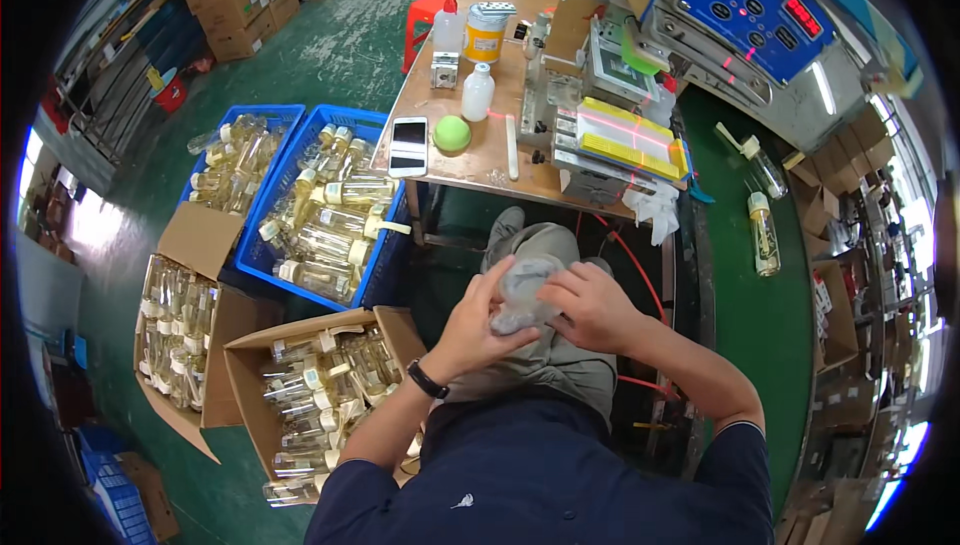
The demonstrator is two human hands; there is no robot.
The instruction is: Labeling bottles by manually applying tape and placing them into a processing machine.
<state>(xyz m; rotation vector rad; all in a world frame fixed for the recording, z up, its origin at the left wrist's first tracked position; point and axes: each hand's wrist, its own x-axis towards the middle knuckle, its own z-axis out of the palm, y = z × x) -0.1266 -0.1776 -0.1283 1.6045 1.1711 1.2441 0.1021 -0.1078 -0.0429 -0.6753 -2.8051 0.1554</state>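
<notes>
Above my lap, both hands are around a translucent, whitish plastic bundle that looks like a crumpled bag; what is inside, if anything, I cannot make out. My left hand cups it from the left and below, with the thumb along its near side. From the right, my right hand presses curled fingers onto its upper right edge. Nearest beyond the hands, on the wooden table, are a white-framed phone, a green ball and a small white bottle.
Left of me, blue crates and cardboard boxes hold many clear bottles with pale caps. A machine with a blue control panel and a yellow-edged fixture stand at far right. A red hose runs beside my legs. Two bottles lie right.
</notes>
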